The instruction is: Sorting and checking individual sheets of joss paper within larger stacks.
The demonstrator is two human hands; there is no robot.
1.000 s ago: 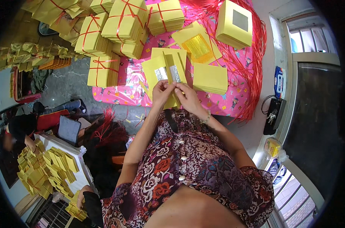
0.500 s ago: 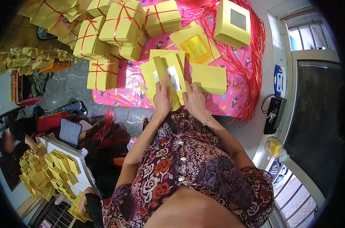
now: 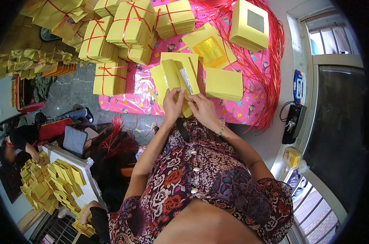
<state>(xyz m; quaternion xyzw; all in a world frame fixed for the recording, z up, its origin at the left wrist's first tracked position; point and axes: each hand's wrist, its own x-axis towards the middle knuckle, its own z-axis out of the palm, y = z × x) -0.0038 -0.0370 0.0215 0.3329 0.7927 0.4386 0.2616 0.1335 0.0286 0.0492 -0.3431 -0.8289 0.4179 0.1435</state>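
Note:
A yellow paper sheet (image 3: 171,73) with silver patches lies in front of me on the pink table cover, both its sides curling up toward the middle. At the near end of its left fold, my left hand (image 3: 174,105) is closed with the fingertips pinching the paper. My right hand (image 3: 203,110) holds the near part of the right flap between thumb and fingers. More yellow sheets (image 3: 157,78) lie under this one. To the right is a low stack of plain yellow paper (image 3: 224,83). Just beyond lies a yellow sheet with a shiny gold square (image 3: 209,52).
Yellow bundles tied with red ribbon (image 3: 129,24) stand at the back left. A tall yellow stack with a grey square (image 3: 249,24) is at the back right, beside loose red strands (image 3: 274,57). At lower left, another person's hands (image 3: 32,152) work among yellow papers on a white table (image 3: 89,179).
Both hands have drawn closer to me and now grip the sheet's near edges. The flaps have risen and curled inward over the silver patches.

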